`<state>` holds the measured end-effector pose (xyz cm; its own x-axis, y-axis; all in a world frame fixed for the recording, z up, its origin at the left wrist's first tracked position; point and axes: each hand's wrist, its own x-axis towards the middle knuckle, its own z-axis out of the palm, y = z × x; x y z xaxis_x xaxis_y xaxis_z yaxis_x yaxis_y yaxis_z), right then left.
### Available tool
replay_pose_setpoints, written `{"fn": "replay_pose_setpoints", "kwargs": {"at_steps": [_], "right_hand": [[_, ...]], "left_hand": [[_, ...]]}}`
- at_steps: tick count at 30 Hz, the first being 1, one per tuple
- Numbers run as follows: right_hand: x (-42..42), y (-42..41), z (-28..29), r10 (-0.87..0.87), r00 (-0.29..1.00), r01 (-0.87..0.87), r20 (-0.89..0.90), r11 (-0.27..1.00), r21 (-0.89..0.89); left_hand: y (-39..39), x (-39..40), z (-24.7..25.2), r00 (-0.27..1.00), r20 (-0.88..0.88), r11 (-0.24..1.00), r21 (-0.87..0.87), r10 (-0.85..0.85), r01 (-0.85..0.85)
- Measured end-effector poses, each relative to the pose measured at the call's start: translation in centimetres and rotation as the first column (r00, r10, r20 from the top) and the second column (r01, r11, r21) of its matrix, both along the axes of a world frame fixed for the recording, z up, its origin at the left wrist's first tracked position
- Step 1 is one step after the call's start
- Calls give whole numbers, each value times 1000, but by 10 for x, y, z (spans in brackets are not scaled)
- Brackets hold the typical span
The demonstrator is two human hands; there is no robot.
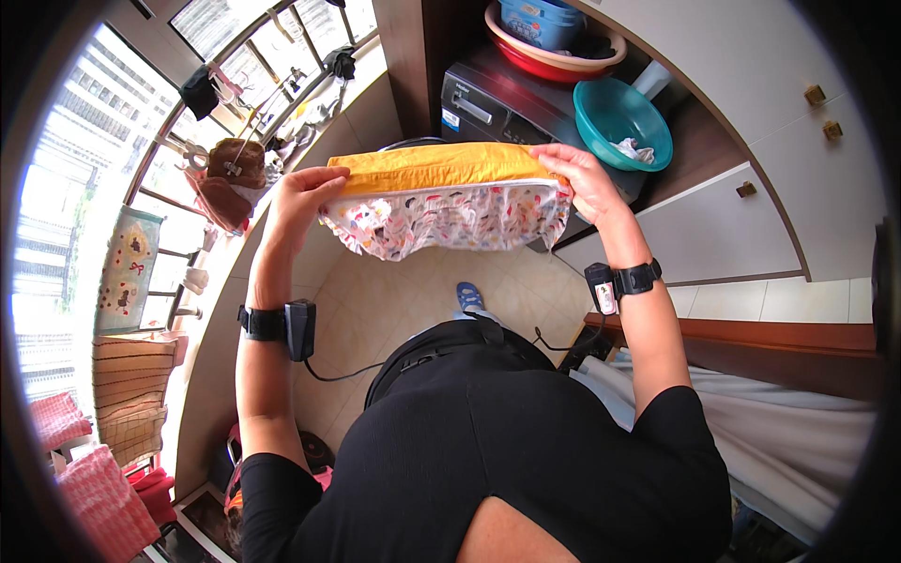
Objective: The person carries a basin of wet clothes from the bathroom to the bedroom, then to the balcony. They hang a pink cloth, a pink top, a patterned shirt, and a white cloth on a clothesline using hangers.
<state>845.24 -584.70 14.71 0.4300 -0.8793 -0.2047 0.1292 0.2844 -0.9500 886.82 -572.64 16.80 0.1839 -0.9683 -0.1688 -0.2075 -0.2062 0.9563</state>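
Observation:
A cloth piece (450, 169) with a yellow upper band and a white lower part, printed with small coloured shapes, is stretched wide in front of me. My left hand (299, 200) pinches its left end between thumb and fingers. At the opposite end, my right hand (581, 181) grips the yellow band near the corner. The printed part hangs down in loose gathers below a white edge strip. Its kind of garment or cover cannot be told. Both wrists carry black straps with small boxes and cables.
Behind the cloth stands a dark Haier washing machine (486, 102). A teal basin (623, 127) holds a small white cloth; a blue container (538, 24) sits in stacked basins. Laundry (236, 172) hangs by the window at left. White cabinets (704, 232) stand at right.

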Motion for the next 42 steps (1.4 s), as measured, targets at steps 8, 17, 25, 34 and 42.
{"fn": "replay_pose_setpoints", "kwargs": {"at_steps": [8,17,25,34,42], "right_hand": [[-1,25,7,-102,971,22,-217,939,-344],[-8,21,12,-218,961,54,-168,746,-664],[51,5,38,-600,800,215,-4,294,-931],[-1,-57,7,-492,869,435,64,695,-572],[-21,-74,37,-426,905,368,22,755,-542]], "left_hand": [[14,3,-1,995,57,988,-141,78,-70],[6,3,0,993,117,910,-413,15,35],[-43,-88,12,816,395,762,-642,423,-85],[-98,-36,-28,962,-206,864,-433,181,-256],[-130,-19,-21,983,-182,933,-352,13,-77]]}}
